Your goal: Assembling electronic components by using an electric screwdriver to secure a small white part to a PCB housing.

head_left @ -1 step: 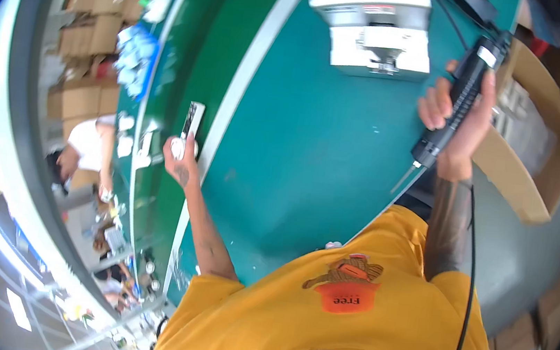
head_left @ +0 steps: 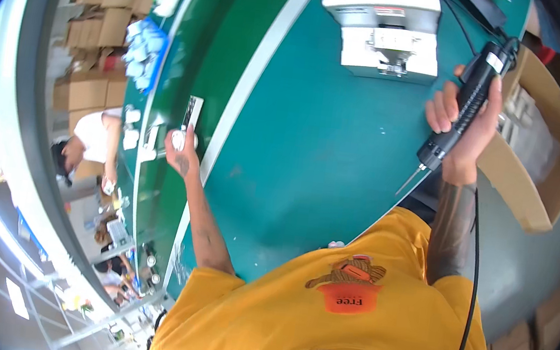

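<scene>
My right hand [head_left: 464,128] is wrapped round a black electric screwdriver [head_left: 473,94], its thin bit pointing down and left over the table's near edge. A black cord hangs beside my right forearm. Out to the left, my left hand [head_left: 183,153] grips a small white part [head_left: 193,114] with a long, dark-faced strip and a rounded end. Its exact kind is too small to tell. That hand is over the green conveyor belt [head_left: 222,49], just past the pale rail [head_left: 259,60].
A white-and-black machine [head_left: 390,45] stands at the back of the green table [head_left: 297,149]. An open cardboard box [head_left: 535,199] holding pale pieces is at the right. Beyond the belt, a co-worker [head_left: 92,141] sits near a blue tray [head_left: 144,53] of light-blue pieces and stacked cartons [head_left: 87,92].
The whole view has shifted slightly, so the table and machine appear a little further right. Both hands keep their hold on the same things.
</scene>
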The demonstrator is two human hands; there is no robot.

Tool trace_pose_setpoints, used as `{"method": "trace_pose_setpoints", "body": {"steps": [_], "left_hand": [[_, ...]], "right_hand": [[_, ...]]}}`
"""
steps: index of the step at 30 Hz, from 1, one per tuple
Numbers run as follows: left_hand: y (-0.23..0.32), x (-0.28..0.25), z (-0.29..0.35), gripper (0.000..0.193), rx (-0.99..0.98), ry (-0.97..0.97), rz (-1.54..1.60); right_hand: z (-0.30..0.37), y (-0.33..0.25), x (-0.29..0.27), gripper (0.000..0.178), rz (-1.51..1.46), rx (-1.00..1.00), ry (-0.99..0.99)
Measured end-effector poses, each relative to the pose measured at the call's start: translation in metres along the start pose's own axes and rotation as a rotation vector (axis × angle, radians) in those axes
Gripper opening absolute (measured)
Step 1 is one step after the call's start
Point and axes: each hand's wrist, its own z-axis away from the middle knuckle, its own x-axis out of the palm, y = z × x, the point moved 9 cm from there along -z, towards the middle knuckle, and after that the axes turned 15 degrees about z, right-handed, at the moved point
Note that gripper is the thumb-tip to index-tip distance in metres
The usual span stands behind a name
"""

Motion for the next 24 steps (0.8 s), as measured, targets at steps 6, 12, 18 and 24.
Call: {"method": "trace_pose_setpoints", "body": {"steps": [6, 12, 18, 24], "left_hand": [[-0.087, -0.044, -0.125, 0.057, -0.01, 0.189, -0.18], [-0.041, 0.014, -0.167, 0.054, 0.278, 0.126, 0.026], [-0.064, 0.029, -0.192, 0.069, 0.126, 0.038, -0.225], [-0.075, 0.063, -0.18, 0.085, -0.114, -0.239, -0.41]], "right_hand": [[-0.006, 0.016, 0.01, 0.059, -0.015, 0.053, -0.043], [-0.002, 0.014, 0.006, 0.059, -0.001, 0.05, -0.017], [-0.006, 0.013, 0.013, 0.058, 0.03, 0.037, -0.023], [-0.005, 0.013, 0.007, 0.059, 0.053, 0.032, -0.005]]}}
